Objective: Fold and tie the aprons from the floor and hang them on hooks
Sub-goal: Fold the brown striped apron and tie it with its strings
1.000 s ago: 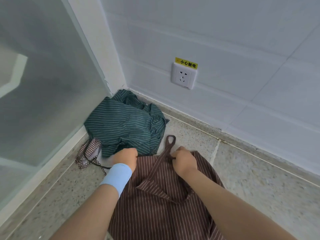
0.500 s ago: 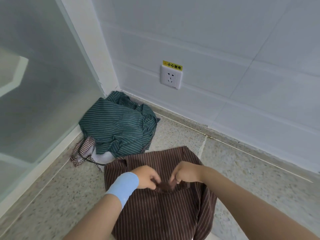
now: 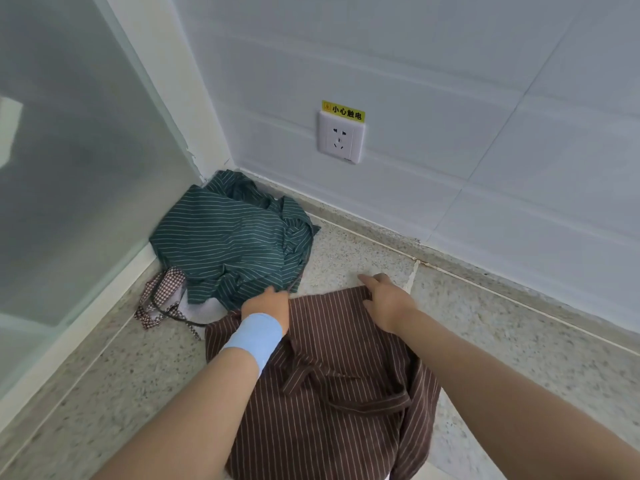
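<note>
Currently: brown striped apron (image 3: 332, 393), spread on floor (image 3: 485, 341) at six o'clock. My left hand (image 3: 268, 303) and right hand (image 3: 386, 301) pinch its far fold corners, apparently to square it. Also: green striped apron (image 3: 228, 237), crumpled, eleven o'clock.

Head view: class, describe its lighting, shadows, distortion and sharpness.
Head view: soft, even, cool light with no glare, and only a faint shadow beside the right forearm on the brown apron. Head view: wide-angle bending slightly bows the wall tile seams and enlarges that near forearm. Head view: the socket label reads sharp, while the frosted glass panel looks hazy.
</note>
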`<state>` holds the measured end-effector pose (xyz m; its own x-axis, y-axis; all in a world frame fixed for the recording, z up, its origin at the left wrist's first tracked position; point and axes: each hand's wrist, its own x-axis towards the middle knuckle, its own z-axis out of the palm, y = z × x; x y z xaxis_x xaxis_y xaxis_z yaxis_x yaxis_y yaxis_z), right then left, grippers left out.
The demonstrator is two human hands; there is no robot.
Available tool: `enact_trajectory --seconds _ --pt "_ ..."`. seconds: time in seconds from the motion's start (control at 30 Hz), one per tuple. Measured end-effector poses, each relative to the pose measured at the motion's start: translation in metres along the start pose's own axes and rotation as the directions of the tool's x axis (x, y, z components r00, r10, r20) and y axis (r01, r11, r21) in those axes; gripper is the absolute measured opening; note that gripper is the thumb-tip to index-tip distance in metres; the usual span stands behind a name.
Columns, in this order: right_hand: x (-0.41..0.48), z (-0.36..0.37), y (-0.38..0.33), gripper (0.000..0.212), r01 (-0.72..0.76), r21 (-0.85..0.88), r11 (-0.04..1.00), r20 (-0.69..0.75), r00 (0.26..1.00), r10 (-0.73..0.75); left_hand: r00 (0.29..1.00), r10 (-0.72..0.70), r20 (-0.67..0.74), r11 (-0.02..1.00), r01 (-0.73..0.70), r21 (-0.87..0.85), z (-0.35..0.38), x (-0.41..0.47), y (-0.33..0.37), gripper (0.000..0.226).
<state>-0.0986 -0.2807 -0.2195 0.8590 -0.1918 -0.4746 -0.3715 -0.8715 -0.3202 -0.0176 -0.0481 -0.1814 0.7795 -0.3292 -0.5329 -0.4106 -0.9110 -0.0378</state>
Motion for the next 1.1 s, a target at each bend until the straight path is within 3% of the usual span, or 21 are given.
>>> enact_trajectory --seconds 0.1,0.2,0.3,0.33,0.4,0.43,0.5,0.57,0.6,0.7,0.77,0.83,0.9,0.93,1.0,1.03,1.1 --pt "0.011 0.002 0.002 0.044 -0.033 -0.054 0.998 0.032 0.999 0.035 0.994 -0.052 0.101 0.982 0.032 0.184 0.000 0.009 -0.013 0.029" --pt "0.023 -0.011 0.001 0.022 -0.054 -0.166 0.985 -0.040 0.998 0.048 0.987 -0.055 0.153 0.979 0.023 0.202 -0.008 0.024 -0.024 0.024" --pt "0.034 -0.034 0.001 0.017 -0.116 -0.149 0.982 -0.054 0.993 0.109 0.991 -0.046 0.126 0.984 0.023 0.176 -0.019 0.034 -0.032 0.056" --pt "0.037 -0.040 0.000 0.016 -0.140 -0.122 0.983 -0.059 0.989 0.133 0.990 -0.042 0.137 0.983 0.016 0.184 -0.022 0.036 -0.033 0.053" --pt "0.041 -0.049 -0.002 0.017 -0.173 -0.075 0.982 -0.090 0.982 0.166 0.986 -0.031 0.165 0.983 0.000 0.185 -0.024 0.039 -0.029 0.023" --pt "0.043 -0.053 -0.003 0.018 -0.179 -0.054 0.982 -0.126 0.977 0.171 0.990 -0.035 0.140 0.989 0.014 0.149 -0.024 0.040 -0.028 0.011" --pt "0.046 -0.062 -0.003 0.019 -0.174 0.002 0.985 -0.245 0.955 0.169 0.995 -0.092 -0.027 0.996 0.091 -0.023 -0.029 0.046 -0.028 0.018" --pt "0.046 -0.069 -0.001 0.023 -0.130 0.092 0.987 -0.343 0.927 0.154 0.952 -0.202 -0.231 0.957 0.142 -0.253 -0.038 0.053 -0.032 0.026" --pt "0.044 -0.072 0.001 0.030 -0.087 0.134 0.987 -0.324 0.937 0.127 0.923 -0.248 -0.294 0.939 0.154 -0.307 -0.040 0.053 -0.031 0.034" --pt "0.033 -0.064 0.002 0.067 0.067 0.270 0.961 -0.098 0.994 -0.042 0.868 -0.227 -0.442 0.969 0.156 -0.191 -0.038 0.044 -0.020 0.057" --pt "0.019 -0.050 0.010 0.071 0.087 0.330 0.940 -0.151 0.988 -0.038 0.843 -0.104 -0.528 0.979 -0.008 -0.205 -0.028 0.032 0.000 0.049" --pt "0.001 -0.033 0.021 0.058 0.028 0.309 0.951 -0.296 0.953 0.068 0.863 0.018 -0.505 0.933 -0.195 -0.302 -0.013 0.015 0.024 0.033" --pt "-0.023 -0.012 0.037 0.040 -0.172 0.268 0.948 -0.340 0.903 0.260 0.891 0.154 -0.427 0.883 -0.318 -0.345 0.007 -0.007 0.051 0.022" --pt "-0.035 -0.005 0.043 0.035 -0.313 0.269 0.911 -0.297 0.873 0.388 0.898 0.216 -0.383 0.868 -0.356 -0.347 0.018 -0.016 0.063 0.018" --pt "-0.050 0.010 0.048 0.046 -0.535 0.209 0.819 -0.110 0.819 0.563 0.917 0.292 -0.273 0.854 -0.378 -0.357 0.042 -0.027 0.076 0.017" --pt "-0.060 0.015 0.052 0.052 -0.565 0.178 0.806 -0.020 0.817 0.577 0.927 0.317 -0.202 0.859 -0.371 -0.354 0.054 -0.033 0.085 0.021" --pt "-0.068 0.026 0.058 0.044 -0.473 0.253 0.844 0.052 0.878 0.477 0.935 0.345 -0.086 0.881 -0.354 -0.314 0.075 -0.041 0.095 0.041"
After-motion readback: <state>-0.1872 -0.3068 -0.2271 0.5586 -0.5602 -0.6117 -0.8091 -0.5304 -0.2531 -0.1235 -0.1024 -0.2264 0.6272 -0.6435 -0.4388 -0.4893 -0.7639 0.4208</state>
